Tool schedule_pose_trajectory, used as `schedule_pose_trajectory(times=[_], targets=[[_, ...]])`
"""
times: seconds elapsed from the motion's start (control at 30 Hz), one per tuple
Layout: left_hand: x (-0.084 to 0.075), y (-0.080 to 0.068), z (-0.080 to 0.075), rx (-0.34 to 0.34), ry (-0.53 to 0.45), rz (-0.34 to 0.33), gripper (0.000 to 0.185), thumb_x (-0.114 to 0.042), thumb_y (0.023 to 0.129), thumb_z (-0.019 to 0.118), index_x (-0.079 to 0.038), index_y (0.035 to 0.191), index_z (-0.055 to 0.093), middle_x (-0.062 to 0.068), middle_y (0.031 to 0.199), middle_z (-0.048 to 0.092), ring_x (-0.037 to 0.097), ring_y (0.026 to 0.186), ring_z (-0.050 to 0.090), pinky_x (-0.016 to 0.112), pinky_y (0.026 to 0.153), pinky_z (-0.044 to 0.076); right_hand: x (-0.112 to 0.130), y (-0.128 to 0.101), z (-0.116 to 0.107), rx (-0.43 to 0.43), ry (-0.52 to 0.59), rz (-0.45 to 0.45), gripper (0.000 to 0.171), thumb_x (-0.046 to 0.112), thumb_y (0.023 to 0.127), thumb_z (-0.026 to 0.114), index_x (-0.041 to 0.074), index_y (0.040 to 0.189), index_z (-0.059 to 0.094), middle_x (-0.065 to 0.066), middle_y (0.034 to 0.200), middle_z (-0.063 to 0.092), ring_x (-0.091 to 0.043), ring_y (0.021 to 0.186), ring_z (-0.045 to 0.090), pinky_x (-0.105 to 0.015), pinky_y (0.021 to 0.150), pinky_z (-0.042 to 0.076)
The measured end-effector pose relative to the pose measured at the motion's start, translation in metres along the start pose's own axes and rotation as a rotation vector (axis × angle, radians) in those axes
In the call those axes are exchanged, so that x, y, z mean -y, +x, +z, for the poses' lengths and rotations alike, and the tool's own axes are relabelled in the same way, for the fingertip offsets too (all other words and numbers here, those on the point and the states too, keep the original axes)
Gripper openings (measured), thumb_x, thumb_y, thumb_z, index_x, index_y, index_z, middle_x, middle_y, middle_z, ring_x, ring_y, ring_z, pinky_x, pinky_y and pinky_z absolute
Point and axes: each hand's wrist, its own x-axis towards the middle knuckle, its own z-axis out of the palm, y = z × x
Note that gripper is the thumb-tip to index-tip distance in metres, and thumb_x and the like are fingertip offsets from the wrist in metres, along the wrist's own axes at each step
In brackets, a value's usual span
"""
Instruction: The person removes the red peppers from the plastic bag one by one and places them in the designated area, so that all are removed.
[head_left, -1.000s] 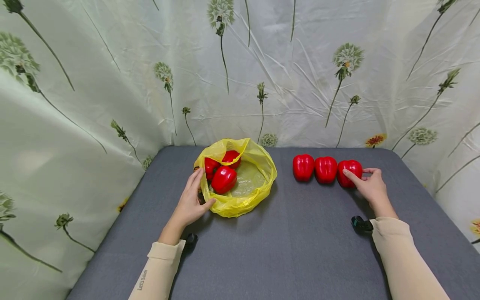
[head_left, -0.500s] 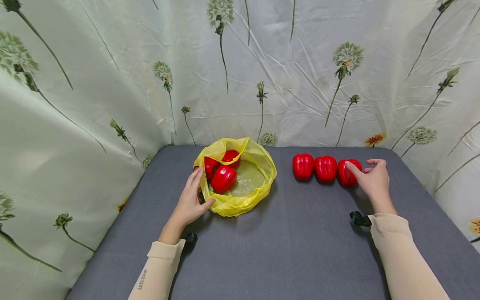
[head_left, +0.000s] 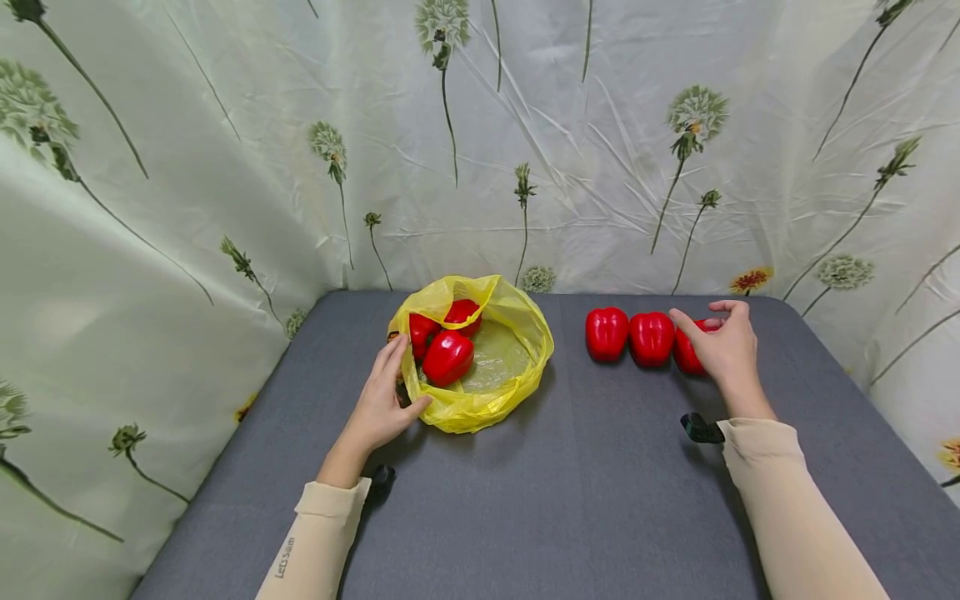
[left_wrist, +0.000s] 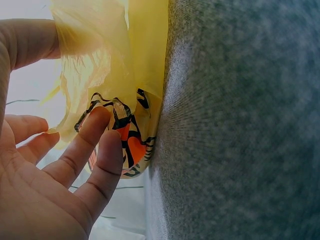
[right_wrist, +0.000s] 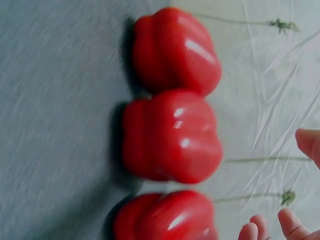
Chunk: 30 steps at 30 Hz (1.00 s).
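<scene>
your right hand (head_left: 723,346) cups loosely over the end red pepper (head_left: 686,357) of three in a row on the grey table (head_left: 585,500), not clearly gripping, three peppers (head_left: 447,357) already bagged, while your left hand (head_left: 382,404) pinches the yellow bag (head_left: 517,367) rim

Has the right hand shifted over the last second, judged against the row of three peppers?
Yes. The right hand has moved up and away from the person, from beside the rightmost pepper to over it, now covering much of it.
</scene>
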Motion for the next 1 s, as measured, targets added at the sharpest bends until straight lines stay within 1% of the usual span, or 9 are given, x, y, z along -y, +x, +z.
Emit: schedule_pose_trajectory(times=[0.13,0.27,0.4,0.5,0.57,0.73,0.87,1.0], targets=[[0.0,0.0,0.0,-0.001,0.0,0.005,0.103,-0.013,0.086,0.087,0.002,0.168,0.026,0.023,0.173,0.028,0.045,0.159,0.031,0.063,0.125,0.034,0.014,-0.004,0.006,0.027,0.033,-0.036,0.08,0.055,0.1,0.066,0.002,0.153,0.037,-0.027,0.14,0.058,-0.041,0.128,0.057,-0.039,0.09,0.043],[0.0,0.001,0.0,-0.004,0.002,0.014,0.103,-0.013,0.086,0.087,0.003,0.168,0.026,0.024,0.173,0.029,0.045,0.16,0.03,0.064,0.125,0.034,0.032,-0.009,0.012,0.052,0.066,-0.074,0.079,0.055,0.1,0.066,0.002,0.152,0.038,-0.027,0.138,0.059,-0.041,0.126,0.06,-0.038,0.093,0.045],[0.001,0.001,0.0,-0.004,0.007,0.021,0.102,-0.013,0.086,0.086,0.004,0.168,0.026,0.024,0.172,0.029,0.045,0.16,0.03,0.064,0.125,0.034,0.048,-0.014,0.02,0.088,0.095,-0.113,0.078,0.054,0.101,0.066,0.001,0.151,0.038,-0.027,0.138,0.058,-0.042,0.126,0.061,-0.046,0.102,0.048],[0.001,0.001,0.0,-0.003,0.01,0.021,0.103,-0.013,0.086,0.086,0.004,0.168,0.026,0.024,0.172,0.029,0.045,0.16,0.03,0.064,0.125,0.034,0.06,-0.017,0.026,0.126,0.119,-0.142,0.077,0.053,0.101,0.067,0.0,0.15,0.038,-0.028,0.14,0.058,-0.043,0.128,0.06,-0.054,0.108,0.048],[0.001,0.001,0.0,-0.003,0.013,0.021,0.103,-0.014,0.086,0.086,0.004,0.168,0.026,0.024,0.173,0.029,0.045,0.16,0.03,0.064,0.125,0.034,0.068,-0.019,0.03,0.142,0.129,-0.16,0.076,0.052,0.101,0.068,0.0,0.149,0.04,-0.028,0.139,0.059,-0.043,0.128,0.06,-0.056,0.11,0.048],[0.002,0.001,0.001,-0.003,0.021,0.018,0.103,-0.014,0.086,0.086,0.003,0.168,0.025,0.024,0.173,0.029,0.045,0.16,0.03,0.064,0.125,0.034,0.086,-0.024,0.044,0.185,0.127,-0.183,0.072,0.049,0.101,0.069,0.001,0.147,0.042,-0.027,0.138,0.059,-0.042,0.127,0.061,-0.057,0.111,0.049],[0.002,0.0,0.001,-0.006,0.026,0.017,0.104,-0.014,0.086,0.086,0.002,0.168,0.025,0.024,0.173,0.029,0.045,0.16,0.029,0.064,0.126,0.033,0.099,-0.027,0.057,0.24,0.13,-0.182,0.072,0.049,0.101,0.07,0.002,0.147,0.042,-0.026,0.141,0.058,-0.041,0.13,0.06,-0.058,0.112,0.05],[0.002,0.001,0.001,-0.005,0.024,0.016,0.104,-0.014,0.086,0.086,0.002,0.169,0.025,0.023,0.173,0.029,0.044,0.16,0.029,0.064,0.126,0.033,0.11,-0.032,0.07,0.292,0.133,-0.184,0.071,0.049,0.1,0.071,0.003,0.146,0.043,-0.025,0.142,0.059,-0.04,0.13,0.06,-0.057,0.112,0.051]])
